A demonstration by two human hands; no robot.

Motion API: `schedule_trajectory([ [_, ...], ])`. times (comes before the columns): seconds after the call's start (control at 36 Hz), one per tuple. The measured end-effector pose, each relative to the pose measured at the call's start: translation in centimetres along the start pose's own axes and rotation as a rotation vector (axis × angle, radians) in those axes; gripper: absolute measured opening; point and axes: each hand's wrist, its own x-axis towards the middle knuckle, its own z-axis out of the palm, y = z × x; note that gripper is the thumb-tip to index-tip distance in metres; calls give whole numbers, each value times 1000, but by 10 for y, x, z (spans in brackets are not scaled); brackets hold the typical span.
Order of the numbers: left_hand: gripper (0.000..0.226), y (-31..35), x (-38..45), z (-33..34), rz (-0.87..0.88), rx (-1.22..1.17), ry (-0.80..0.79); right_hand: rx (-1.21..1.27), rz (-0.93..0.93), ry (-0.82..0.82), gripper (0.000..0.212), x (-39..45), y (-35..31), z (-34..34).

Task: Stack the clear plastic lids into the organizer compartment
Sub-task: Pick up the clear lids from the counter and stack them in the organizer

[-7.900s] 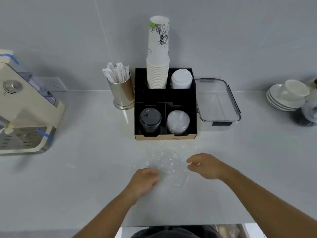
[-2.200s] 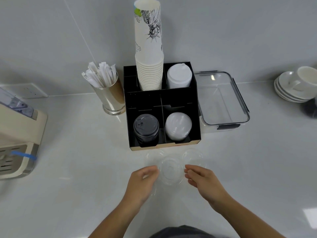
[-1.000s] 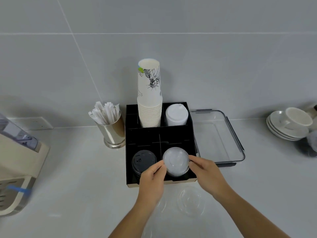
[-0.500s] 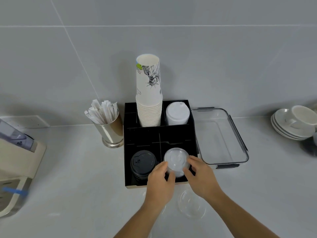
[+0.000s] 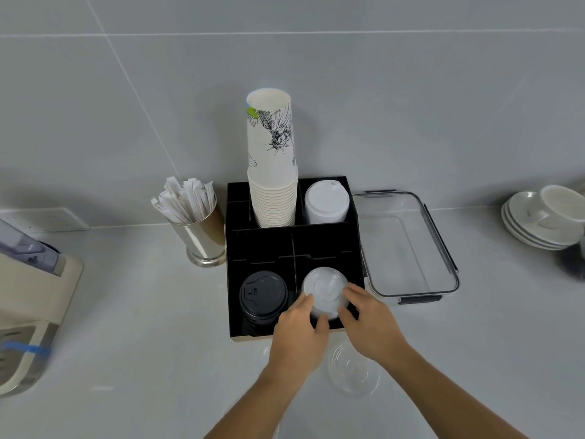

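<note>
head | both hands [image 5: 299, 335] [image 5: 372, 324] grip pinching round clear domed lid stack [image 5: 324, 288] | black organizer [image 5: 262, 248]

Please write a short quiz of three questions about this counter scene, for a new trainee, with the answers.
1. True or false: both hands touch the stack of clear plastic lids in the black divided organizer.
2. Which compartment holds that stack? A) back left B) front right C) front left
3. Fill in: one loose clear plastic lid still lies on the white ____, near the right wrist.

Key
1. True: the left hand and the right hand close their fingers on the rim from both sides.
2. B: it sits beside the stack of black round lids.
3. Counter.
</note>
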Motion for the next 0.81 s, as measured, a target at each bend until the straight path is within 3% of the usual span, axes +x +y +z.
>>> schedule_trajectory([
  [0.06,20,0,0,-1,-10,-4,19,-25,-1,-13,5,-3,0,0],
  [0.28,12,-11,-3,-7,-22,0,32,-33,53,-35,44,-10,-3,-11],
  [0.42,30,-24,-20,-12,-54,-21,11,4,-6,6,39,-22,0,-20],
  [0.47,28,-29,-28,-11,-98,-30,-20,6,7,31,38,-30,5,-22],
  [0.58,9,-36,-44,-5,-221,-87,-93,13,94,50,38,-46,21,-21],
  [0.81,10,-40,-61,18,-436,-194,-130,50,349,-82,39,-67,58,-9],
])
